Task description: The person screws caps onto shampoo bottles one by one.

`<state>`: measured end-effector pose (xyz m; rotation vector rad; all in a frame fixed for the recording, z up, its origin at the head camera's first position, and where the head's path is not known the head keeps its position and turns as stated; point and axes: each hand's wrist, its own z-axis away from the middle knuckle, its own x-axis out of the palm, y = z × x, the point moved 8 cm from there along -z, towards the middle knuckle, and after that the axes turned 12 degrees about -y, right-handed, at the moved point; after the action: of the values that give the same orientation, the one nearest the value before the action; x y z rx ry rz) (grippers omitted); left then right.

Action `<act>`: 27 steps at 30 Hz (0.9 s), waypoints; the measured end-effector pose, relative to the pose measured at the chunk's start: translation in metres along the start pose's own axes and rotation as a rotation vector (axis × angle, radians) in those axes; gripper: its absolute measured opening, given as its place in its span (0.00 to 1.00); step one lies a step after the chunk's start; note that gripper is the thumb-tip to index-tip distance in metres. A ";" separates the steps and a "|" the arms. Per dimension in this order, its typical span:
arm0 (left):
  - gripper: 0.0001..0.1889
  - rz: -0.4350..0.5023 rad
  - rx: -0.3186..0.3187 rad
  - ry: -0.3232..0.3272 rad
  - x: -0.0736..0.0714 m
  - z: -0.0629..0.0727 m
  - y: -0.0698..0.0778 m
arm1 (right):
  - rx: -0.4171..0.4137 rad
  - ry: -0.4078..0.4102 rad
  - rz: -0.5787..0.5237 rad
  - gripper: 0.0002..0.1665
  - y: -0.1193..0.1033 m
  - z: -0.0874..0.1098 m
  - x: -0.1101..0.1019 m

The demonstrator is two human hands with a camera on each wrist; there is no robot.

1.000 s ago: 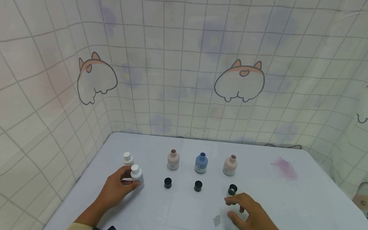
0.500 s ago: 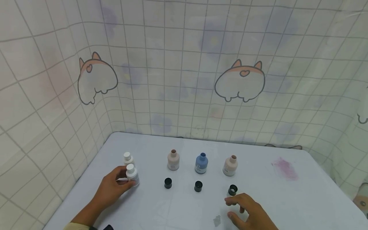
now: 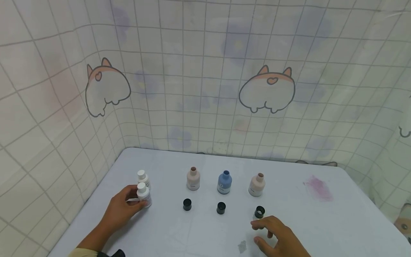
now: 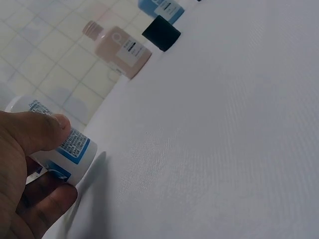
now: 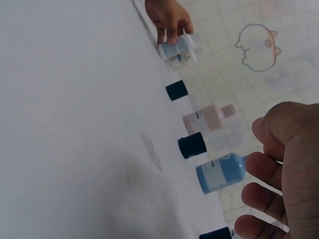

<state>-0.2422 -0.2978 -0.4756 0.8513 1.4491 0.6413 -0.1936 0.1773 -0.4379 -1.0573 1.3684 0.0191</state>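
In the head view my left hand (image 3: pixel 120 210) grips a white bottle (image 3: pixel 144 197) with a white cap, held upright. Thumb and fingers wrap its lower body; the left wrist view shows blue print on its label (image 4: pixel 75 144). Whether its base touches the table cannot be told. Just behind stands a second white capped bottle (image 3: pixel 142 176), partly hidden. My right hand (image 3: pixel 278 235) holds nothing, its fingers loosely bent, near a black cap (image 3: pixel 259 212) at the right.
Along the table (image 3: pixel 179 235) stand three uncapped bottles: a pale pink one (image 3: pixel 193 179), a blue one (image 3: pixel 224 182) and another pale pink one (image 3: pixel 257 185). Two more black caps, the left one (image 3: pixel 187 204) and the middle one (image 3: pixel 221 208), lie before them. A patterned curtain (image 3: pixel 192 89) hangs behind.
My left hand has moved left with the white bottle, bringing it closer in front of the second white bottle. The right hand stays where it was.
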 end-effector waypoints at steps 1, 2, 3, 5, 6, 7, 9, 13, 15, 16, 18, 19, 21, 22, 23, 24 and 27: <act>0.33 -0.004 -0.001 0.000 0.000 0.000 -0.001 | 0.000 0.001 -0.001 0.21 0.000 0.000 0.000; 0.33 -0.007 -0.003 0.000 -0.001 0.000 -0.001 | 0.000 0.001 -0.003 0.21 0.000 0.000 0.000; 0.33 -0.007 -0.005 -0.001 -0.001 -0.001 -0.002 | -0.001 0.003 -0.004 0.21 0.000 0.000 0.000; 0.33 -0.006 -0.011 -0.001 -0.002 -0.001 -0.003 | -0.005 0.008 -0.005 0.21 0.000 0.000 0.000; 0.33 -0.008 -0.014 -0.002 -0.002 -0.001 -0.003 | -0.008 0.011 -0.003 0.21 0.000 0.000 -0.001; 0.33 -0.009 -0.016 -0.002 -0.002 -0.001 -0.003 | -0.011 0.014 -0.002 0.21 -0.001 0.000 -0.001; 0.33 -0.007 -0.019 -0.002 -0.003 -0.001 -0.003 | -0.015 0.020 0.001 0.22 -0.001 0.000 -0.001; 0.32 -0.011 -0.021 0.004 -0.003 -0.002 -0.003 | -0.020 0.020 0.006 0.22 -0.001 0.000 -0.001; 0.32 -0.011 -0.018 0.009 -0.004 -0.002 -0.003 | -0.019 0.016 0.006 0.22 -0.001 0.000 -0.001; 0.32 -0.012 -0.017 0.011 -0.004 -0.002 -0.003 | -0.018 0.014 0.005 0.21 -0.001 0.000 -0.001; 0.31 -0.010 -0.017 0.013 -0.004 -0.002 -0.005 | -0.022 0.017 0.007 0.22 -0.001 0.000 -0.001; 0.31 -0.007 -0.022 0.011 -0.004 -0.002 -0.006 | -0.020 0.016 0.007 0.22 -0.001 0.000 -0.001; 0.32 0.001 -0.030 0.011 -0.004 -0.002 -0.007 | -0.022 0.016 0.009 0.22 -0.001 0.000 -0.001; 0.32 0.004 -0.035 0.011 -0.004 -0.002 -0.008 | -0.024 0.018 0.009 0.22 -0.001 0.000 -0.001; 0.32 0.008 -0.040 0.011 -0.004 -0.002 -0.008 | -0.025 0.019 0.010 0.22 -0.001 0.000 -0.001; 0.33 0.010 -0.044 0.011 -0.004 -0.001 -0.008 | -0.024 0.018 0.008 0.22 -0.001 0.000 -0.001; 0.33 0.008 -0.041 0.018 -0.004 -0.001 -0.008 | -0.023 0.018 0.004 0.22 -0.002 0.001 -0.001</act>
<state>-0.2443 -0.3055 -0.4796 0.8215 1.4446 0.6842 -0.1924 0.1770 -0.4359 -1.0760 1.3893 0.0284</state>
